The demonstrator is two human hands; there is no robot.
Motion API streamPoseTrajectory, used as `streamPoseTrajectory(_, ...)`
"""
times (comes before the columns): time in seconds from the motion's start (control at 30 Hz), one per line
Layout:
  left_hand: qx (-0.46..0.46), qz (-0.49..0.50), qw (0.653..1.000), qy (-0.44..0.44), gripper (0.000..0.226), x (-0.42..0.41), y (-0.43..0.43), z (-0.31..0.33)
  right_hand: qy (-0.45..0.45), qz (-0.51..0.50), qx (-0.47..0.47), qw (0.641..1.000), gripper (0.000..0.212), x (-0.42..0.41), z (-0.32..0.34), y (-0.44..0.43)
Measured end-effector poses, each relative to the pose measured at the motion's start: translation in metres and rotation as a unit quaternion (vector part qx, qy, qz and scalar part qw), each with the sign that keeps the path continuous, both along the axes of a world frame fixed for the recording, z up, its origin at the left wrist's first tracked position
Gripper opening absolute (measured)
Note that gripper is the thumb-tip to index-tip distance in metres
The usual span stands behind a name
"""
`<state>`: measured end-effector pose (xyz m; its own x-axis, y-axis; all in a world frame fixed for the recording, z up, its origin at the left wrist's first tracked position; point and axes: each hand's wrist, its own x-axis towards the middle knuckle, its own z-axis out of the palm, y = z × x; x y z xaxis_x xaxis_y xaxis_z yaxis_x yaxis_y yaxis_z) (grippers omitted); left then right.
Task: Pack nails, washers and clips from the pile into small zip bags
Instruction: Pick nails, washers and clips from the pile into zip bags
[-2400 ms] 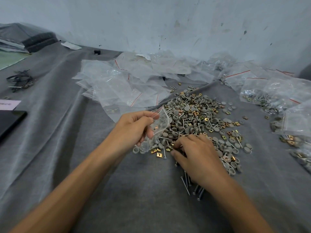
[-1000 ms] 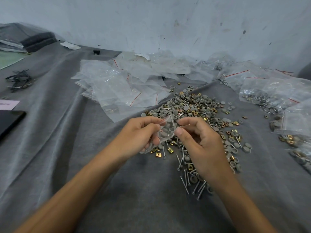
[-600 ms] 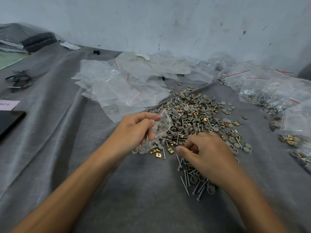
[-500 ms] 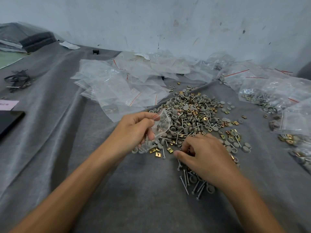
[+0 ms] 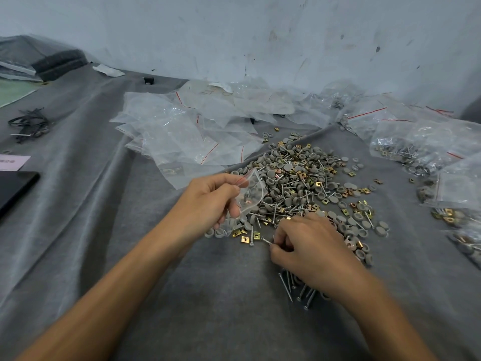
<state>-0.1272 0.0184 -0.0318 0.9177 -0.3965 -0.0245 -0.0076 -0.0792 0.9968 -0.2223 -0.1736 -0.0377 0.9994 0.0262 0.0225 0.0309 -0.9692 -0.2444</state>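
Note:
A pile (image 5: 304, 183) of grey round washers, brass square clips and steel nails lies on the grey cloth. My left hand (image 5: 210, 201) holds a small clear zip bag (image 5: 251, 195) upright at the pile's near left edge; a few parts show inside it. My right hand (image 5: 307, 246) is down on the pile's near edge, thumb and fingers pinching a nail (image 5: 266, 241) that sticks out to the left. Several loose nails (image 5: 294, 287) lie just below that hand.
A heap of empty zip bags (image 5: 182, 136) lies behind the pile. Filled bags (image 5: 426, 149) sit along the right. A black phone (image 5: 13, 188), a paper slip and black ties are at the far left. The wall stands close behind.
My right hand left the bag's mouth, dropped to the near edge of the pile and now pinches a nail. My left hand and the bag barely moved.

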Motion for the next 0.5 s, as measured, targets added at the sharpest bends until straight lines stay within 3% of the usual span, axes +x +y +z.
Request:
streamPoseTrajectory(0.2, 0.006, 0.0, 1.0, -0.002, 0.027, -0.0014, -0.0006, 0.0013, -0.034, -0.008, 0.026, 0.999, 0.015, 0.0, -0.0001, 0.0013)
streamPoseTrajectory(0.33, 0.01, -0.004, 1.0, -0.006, 0.027, -0.0031, 0.0003, 0.003, -0.107, -0.052, 0.188, 0.975, 0.014, 0.0011, 0.0015, -0.0027)
streamPoseTrajectory(0.5, 0.016, -0.01, 1.0, -0.002, 0.027, -0.0056, 0.0005, 0.0064, -0.16, -0.069, 0.396, 0.901, 0.008, 0.0049, 0.0048, -0.0026)
